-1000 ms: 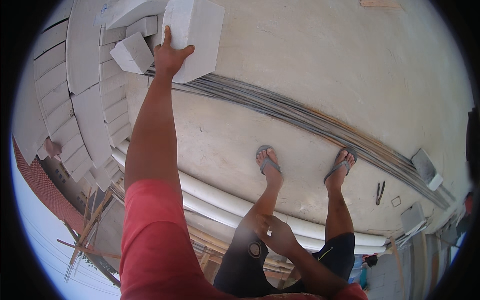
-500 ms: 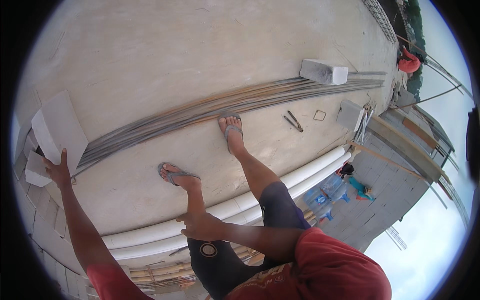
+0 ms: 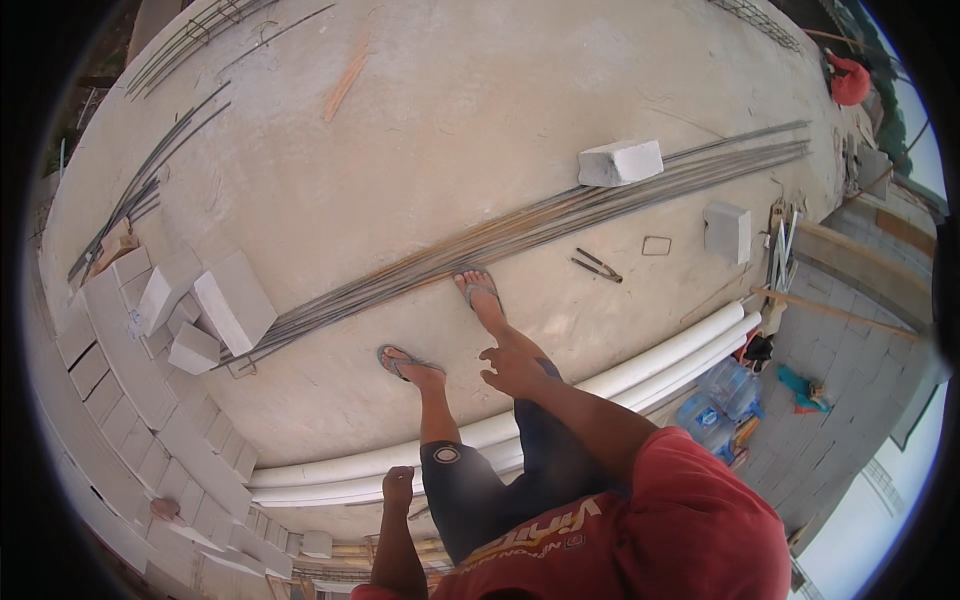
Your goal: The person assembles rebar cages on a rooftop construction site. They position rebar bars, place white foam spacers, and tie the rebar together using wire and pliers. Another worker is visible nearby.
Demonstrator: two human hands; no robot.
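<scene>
My left hand (image 3: 398, 486) hangs by my left thigh, fingers curled in with nothing visible in them, and it overlaps the white pipes (image 3: 660, 352) from this angle. In front of my right knee is my right hand (image 3: 515, 373), its fingers apart and holding nothing. Long steel rebars (image 3: 400, 284) lie in a bundle just ahead of my sandalled feet. A white block (image 3: 235, 300) rests at the bundle's left end beside a smaller block (image 3: 195, 349). Another block (image 3: 620, 163) sits across the bars toward their right end.
Long-handled pliers (image 3: 597, 266) and a bent wire square (image 3: 657, 245) lie on the concrete floor, near a standing block (image 3: 727, 232). Large blue water bottles (image 3: 705, 420) are at right. More rebars (image 3: 150, 180) lie far left. A person in red (image 3: 850, 80) crouches far right.
My left hand has left the block at the left and drawn back to my thigh. My right hand has lifted forward off my left knee area toward the right knee. The view has shifted left.
</scene>
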